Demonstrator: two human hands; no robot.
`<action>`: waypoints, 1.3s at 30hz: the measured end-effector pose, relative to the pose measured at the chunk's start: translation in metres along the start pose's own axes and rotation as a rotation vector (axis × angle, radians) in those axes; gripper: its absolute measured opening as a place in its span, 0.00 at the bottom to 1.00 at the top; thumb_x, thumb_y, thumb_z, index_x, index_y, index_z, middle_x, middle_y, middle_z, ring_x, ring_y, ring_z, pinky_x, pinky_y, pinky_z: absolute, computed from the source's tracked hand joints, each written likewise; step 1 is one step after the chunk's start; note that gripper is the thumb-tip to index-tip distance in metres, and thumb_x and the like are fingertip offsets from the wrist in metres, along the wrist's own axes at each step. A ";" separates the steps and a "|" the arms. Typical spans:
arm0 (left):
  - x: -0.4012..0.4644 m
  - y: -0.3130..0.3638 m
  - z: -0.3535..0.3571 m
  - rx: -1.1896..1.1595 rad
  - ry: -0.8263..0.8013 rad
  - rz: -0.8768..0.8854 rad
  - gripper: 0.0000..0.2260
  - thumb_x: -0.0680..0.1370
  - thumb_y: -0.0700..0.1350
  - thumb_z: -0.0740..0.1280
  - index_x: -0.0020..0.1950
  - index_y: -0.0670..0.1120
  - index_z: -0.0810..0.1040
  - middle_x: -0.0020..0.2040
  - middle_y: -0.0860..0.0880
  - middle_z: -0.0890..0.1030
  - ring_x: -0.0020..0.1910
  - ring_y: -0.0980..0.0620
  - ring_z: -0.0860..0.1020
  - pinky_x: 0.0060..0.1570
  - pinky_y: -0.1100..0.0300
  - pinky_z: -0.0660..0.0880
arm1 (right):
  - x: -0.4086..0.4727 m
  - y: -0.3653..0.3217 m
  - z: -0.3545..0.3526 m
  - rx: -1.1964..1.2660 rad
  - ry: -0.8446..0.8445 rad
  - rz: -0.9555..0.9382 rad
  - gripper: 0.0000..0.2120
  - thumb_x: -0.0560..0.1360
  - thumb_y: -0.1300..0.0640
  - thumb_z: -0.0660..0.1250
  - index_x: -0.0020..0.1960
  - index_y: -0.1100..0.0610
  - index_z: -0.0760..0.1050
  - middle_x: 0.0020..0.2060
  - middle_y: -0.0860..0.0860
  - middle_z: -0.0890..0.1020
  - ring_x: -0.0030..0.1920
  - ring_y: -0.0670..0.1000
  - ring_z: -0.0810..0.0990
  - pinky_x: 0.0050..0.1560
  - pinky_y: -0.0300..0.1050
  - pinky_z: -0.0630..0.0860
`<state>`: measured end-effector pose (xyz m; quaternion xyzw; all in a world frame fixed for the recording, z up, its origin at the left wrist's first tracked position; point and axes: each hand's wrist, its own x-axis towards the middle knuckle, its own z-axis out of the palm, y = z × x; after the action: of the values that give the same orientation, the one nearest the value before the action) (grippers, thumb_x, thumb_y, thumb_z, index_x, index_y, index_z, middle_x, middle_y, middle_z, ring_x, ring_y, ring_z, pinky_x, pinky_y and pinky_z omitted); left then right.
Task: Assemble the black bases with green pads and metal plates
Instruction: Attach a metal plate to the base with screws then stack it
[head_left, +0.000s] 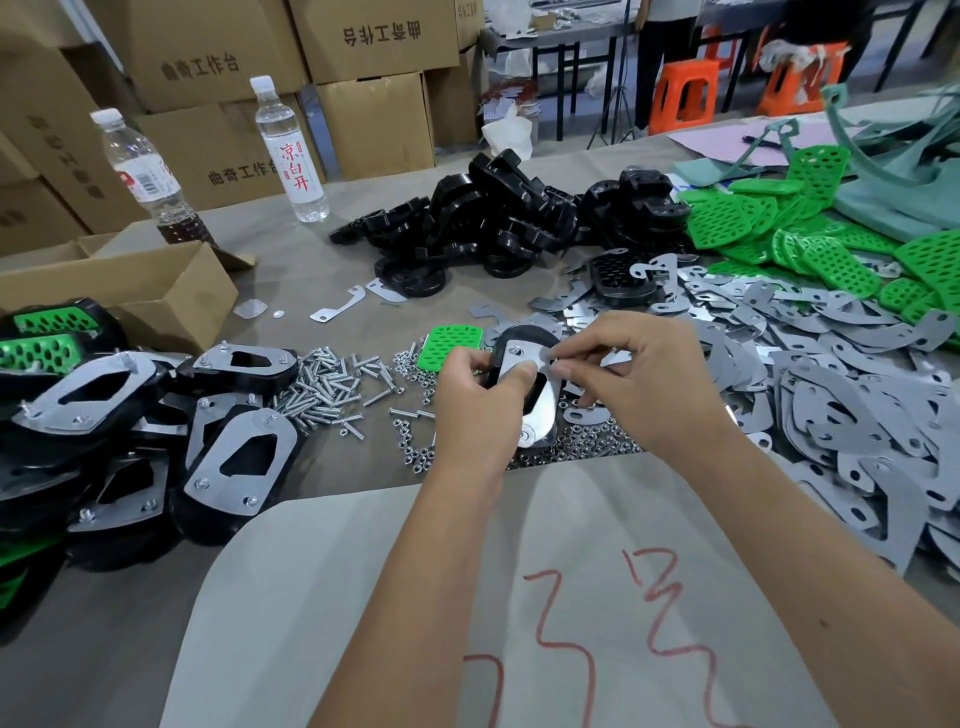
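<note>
While the left hand (480, 387) grips a black base (511, 340) from its left side, thumb pressed on the metal plate (540, 402) lying over it, the right hand (631, 371) pinches the plate's upper right edge with thumb and forefinger. This piece is held just above the bench (291, 270), near its middle, over a scatter of small nuts (576, 447). A single green pad (448, 347) lies flat just left of the held base. Screws (324, 387) are heaped further left. Finished units (239, 462), each a black base capped with a bolted plate, are stacked at the left edge. Behind the hands sits a pile of loose black bases (493, 218); loose green pads (810, 228) are heaped at the far right, and grey metal plates (831, 384) spread across the right side. Two water bottles (291, 150) stand near the cardboard boxes (363, 41) at the back. An open carton (130, 291) rests at the left.
</note>
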<state>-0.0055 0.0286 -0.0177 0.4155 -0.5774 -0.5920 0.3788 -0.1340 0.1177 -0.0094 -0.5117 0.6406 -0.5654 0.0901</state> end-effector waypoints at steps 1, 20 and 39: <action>0.000 0.000 0.000 0.000 -0.001 0.001 0.07 0.78 0.42 0.74 0.50 0.46 0.76 0.44 0.48 0.83 0.40 0.52 0.81 0.38 0.62 0.75 | 0.000 0.000 0.000 -0.006 -0.003 -0.009 0.07 0.72 0.67 0.78 0.47 0.57 0.88 0.40 0.53 0.83 0.37 0.51 0.81 0.34 0.42 0.83; -0.008 0.006 0.004 -0.159 -0.045 -0.061 0.06 0.79 0.40 0.72 0.49 0.44 0.76 0.44 0.45 0.83 0.41 0.48 0.80 0.42 0.56 0.75 | 0.000 -0.002 0.002 -0.042 0.147 -0.106 0.09 0.70 0.55 0.81 0.48 0.54 0.86 0.37 0.47 0.77 0.36 0.48 0.74 0.36 0.40 0.73; 0.006 0.006 -0.007 -0.336 0.099 -0.202 0.07 0.78 0.39 0.73 0.51 0.43 0.76 0.40 0.46 0.84 0.35 0.48 0.82 0.38 0.54 0.81 | -0.009 -0.006 0.006 0.314 0.051 0.051 0.31 0.82 0.39 0.63 0.31 0.62 0.70 0.25 0.52 0.64 0.25 0.47 0.60 0.29 0.32 0.61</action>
<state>-0.0010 0.0202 -0.0116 0.4307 -0.4068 -0.6939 0.4093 -0.1223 0.1214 -0.0103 -0.4601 0.5592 -0.6690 0.1672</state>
